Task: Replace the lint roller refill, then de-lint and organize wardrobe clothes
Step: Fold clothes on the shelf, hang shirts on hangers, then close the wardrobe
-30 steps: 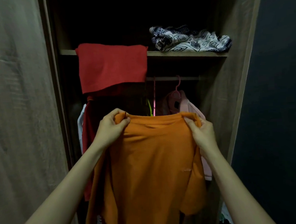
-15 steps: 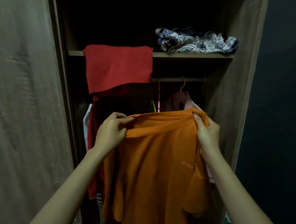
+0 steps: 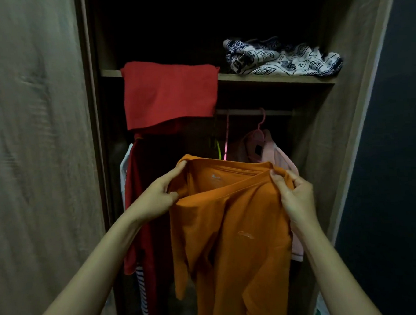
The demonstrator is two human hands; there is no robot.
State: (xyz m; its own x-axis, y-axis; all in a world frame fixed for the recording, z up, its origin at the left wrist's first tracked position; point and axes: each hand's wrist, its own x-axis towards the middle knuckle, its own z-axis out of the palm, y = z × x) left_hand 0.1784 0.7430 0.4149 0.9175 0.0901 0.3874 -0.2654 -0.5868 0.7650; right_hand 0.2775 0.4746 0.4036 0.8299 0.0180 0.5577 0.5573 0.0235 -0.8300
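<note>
An orange T-shirt (image 3: 231, 241) hangs from both my hands in front of the open wardrobe (image 3: 322, 126). My left hand (image 3: 155, 197) grips its left shoulder at the collar. My right hand (image 3: 294, 196) pinches the right shoulder near the neckline. The neck opening faces me and a small label shows inside. The shirt's body and sleeves droop below my hands. No lint roller is in view.
A red cloth (image 3: 169, 94) drapes over the shelf edge; a blue-and-white patterned cloth (image 3: 281, 58) lies on the shelf. On the rail (image 3: 253, 112) hang a pink garment (image 3: 275, 153) on a pink hanger and dark red clothes (image 3: 141, 198). A wardrobe door (image 3: 35, 143) stands left.
Both hands have shifted their hold along the shoulders, and the neckline now gapes toward me, showing the inner label. The shirt has turned slightly, its right side now lower.
</note>
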